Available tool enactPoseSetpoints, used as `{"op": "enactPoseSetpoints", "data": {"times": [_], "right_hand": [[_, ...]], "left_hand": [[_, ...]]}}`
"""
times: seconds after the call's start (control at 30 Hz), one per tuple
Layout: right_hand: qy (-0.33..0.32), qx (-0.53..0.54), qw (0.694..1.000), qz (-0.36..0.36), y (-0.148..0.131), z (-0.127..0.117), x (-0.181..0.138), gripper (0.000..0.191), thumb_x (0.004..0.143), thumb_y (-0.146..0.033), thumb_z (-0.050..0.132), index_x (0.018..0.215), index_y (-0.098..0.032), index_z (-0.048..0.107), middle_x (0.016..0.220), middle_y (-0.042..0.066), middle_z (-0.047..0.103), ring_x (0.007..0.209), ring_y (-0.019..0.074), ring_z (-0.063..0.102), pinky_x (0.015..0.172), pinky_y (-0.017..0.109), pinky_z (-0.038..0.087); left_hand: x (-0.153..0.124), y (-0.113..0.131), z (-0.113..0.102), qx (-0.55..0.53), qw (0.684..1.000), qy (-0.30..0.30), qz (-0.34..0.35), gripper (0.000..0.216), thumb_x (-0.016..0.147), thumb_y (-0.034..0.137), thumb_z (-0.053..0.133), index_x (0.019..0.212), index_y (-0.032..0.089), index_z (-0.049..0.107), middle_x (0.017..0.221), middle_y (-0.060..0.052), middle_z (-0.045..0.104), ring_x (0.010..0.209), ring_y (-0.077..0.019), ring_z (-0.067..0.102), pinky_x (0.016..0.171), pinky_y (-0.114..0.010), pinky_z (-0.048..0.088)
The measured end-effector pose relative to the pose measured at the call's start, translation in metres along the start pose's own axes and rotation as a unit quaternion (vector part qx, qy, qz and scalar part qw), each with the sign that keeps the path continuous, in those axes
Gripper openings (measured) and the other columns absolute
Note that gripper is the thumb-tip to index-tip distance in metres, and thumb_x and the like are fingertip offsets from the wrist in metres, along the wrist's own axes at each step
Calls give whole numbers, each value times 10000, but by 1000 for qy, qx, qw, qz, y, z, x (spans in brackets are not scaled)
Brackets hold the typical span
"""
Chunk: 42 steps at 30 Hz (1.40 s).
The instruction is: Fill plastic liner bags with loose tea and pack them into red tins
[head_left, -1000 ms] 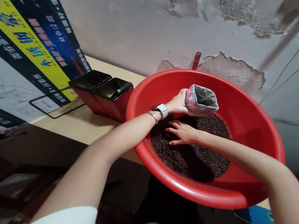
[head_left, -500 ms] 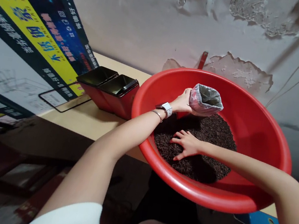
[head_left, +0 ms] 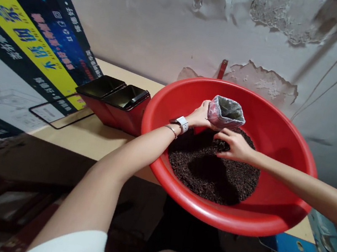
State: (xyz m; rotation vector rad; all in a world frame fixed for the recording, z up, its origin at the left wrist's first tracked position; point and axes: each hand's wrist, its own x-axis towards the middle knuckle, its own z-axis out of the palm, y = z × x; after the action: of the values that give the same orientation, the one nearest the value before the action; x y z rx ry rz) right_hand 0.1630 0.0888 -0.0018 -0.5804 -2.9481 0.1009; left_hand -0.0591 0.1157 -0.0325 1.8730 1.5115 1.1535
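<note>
Over the far side of the red basin (head_left: 271,221), my left hand (head_left: 199,114) is closed around an open clear plastic bag (head_left: 227,113). Red shows through the bag and below my hand, perhaps a container inside it. The bag's mouth is open and faces up. Dark loose pieces that look like tea leaves (head_left: 181,168) cover the basin floor. Just below the bag, my right hand (head_left: 234,145) has its fingers curled around a clump of these leaves, raised above the heap.
Two red tins with dark open tops (head_left: 126,108) stand left of the basin on a pale tabletop (head_left: 90,133). A thin black wire frame (head_left: 56,125) lies beside them. A printed banner (head_left: 26,35) leans at the left. Behind is a peeling wall (head_left: 147,20).
My right hand has risen from the leaves, its spread fingers now curled around a handful close to the bag. My left hand still holds the bag. The view has shifted slightly right.
</note>
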Motion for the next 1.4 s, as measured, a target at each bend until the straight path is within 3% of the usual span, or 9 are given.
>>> {"op": "enactPoseSetpoints", "data": {"times": [0.2,0.43,0.57,0.7,0.77,0.87,1.03,1.13,1.4], "right_hand": [[174,-8,979,102,32,-57,42,399,749,-387,699,1095,-202,630,1009,84,647,932,267,594,829,403,470],[130,-13,971,199,69,-61,85,547,742,-500,729,1169,-187,589,986,97,642,923,276,595,788,437,519],[123,-42,972,195,61,-73,81,519,811,-487,682,1207,-172,563,1044,119,614,978,279,582,827,456,515],[163,-81,970,162,23,-78,54,327,906,-407,578,1140,-179,590,1072,129,603,1010,271,567,861,432,484],[128,-75,979,137,1,-66,35,247,923,-357,547,1077,-176,614,1040,117,615,967,251,579,844,399,478],[-36,-45,992,115,-18,-28,8,255,918,-353,567,1065,-157,637,1045,121,632,940,247,607,826,372,487],[-238,-3,966,102,-17,38,-16,884,798,-620,689,1490,-161,386,1470,233,407,1312,412,452,981,509,469],[-247,13,962,118,-17,59,-18,1024,789,-696,652,1562,-160,249,1544,244,293,1393,439,345,1031,550,439],[-198,-71,973,94,-25,76,-27,494,960,-487,528,1327,-158,537,1294,200,515,1202,353,525,876,465,538]], "left_hand": [[-2,4,0,1,1000,4,-10,1060,421,458,892,1302,181,372,1350,-142,440,1268,-388,491,1084,-529,421],[-3,7,-2,-11,1000,-6,10,1040,420,503,891,1307,237,416,1318,-107,478,1293,-384,476,1092,-529,421],[-2,4,-1,-19,1000,1,1,1076,390,505,899,1304,218,410,1314,-121,479,1296,-389,470,1098,-539,410],[-1,1,0,-19,1000,9,1,1081,393,484,900,1305,206,390,1340,-128,452,1296,-379,468,1116,-532,387],[0,0,0,-15,1000,1,-1,1082,394,480,899,1304,206,380,1349,-128,439,1292,-380,471,1114,-531,389],[1,1,-1,-5,1000,-7,-2,1101,395,487,895,1315,205,360,1365,-132,426,1299,-386,468,1120,-540,378],[-5,12,-2,-4,1000,5,-12,1087,384,474,898,1299,187,387,1375,-144,441,1312,-398,461,1127,-522,382],[-8,17,-2,-15,1000,13,-6,1058,376,490,902,1272,200,420,1354,-135,462,1317,-407,458,1128,-517,385],[0,0,-3,-6,1000,-10,0,1101,399,464,899,1317,195,355,1386,-153,410,1318,-403,445,1134,-565,347]]}}
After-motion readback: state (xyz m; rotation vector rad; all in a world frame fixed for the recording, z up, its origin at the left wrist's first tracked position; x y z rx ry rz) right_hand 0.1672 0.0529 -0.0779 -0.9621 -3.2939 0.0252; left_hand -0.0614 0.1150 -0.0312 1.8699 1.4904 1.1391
